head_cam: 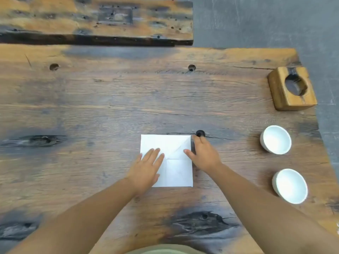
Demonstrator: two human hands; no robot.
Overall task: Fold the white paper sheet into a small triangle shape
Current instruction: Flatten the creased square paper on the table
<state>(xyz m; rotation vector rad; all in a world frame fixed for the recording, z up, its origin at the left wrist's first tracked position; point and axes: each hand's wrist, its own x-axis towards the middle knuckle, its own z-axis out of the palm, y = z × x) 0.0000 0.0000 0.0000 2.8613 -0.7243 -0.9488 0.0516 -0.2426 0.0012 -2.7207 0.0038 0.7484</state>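
A square white paper sheet point(170, 145) lies flat on the wooden table point(113, 107), showing faint crease lines that meet near its middle. My left hand point(146, 168) rests palm down on the sheet's lower left part, fingers together and pointing up-right. My right hand point(202, 154) sits at the sheet's right edge, thumb tip touching the paper and fingers reaching past the top right corner onto the wood. Neither hand lifts the paper.
Two white bowls stand at the right, one point(275, 139) farther and one point(289, 186) nearer. A wooden block with a hole point(291, 88) sits at the table's right edge. A second plank point(95, 21) lies beyond. Grey floor shows at right.
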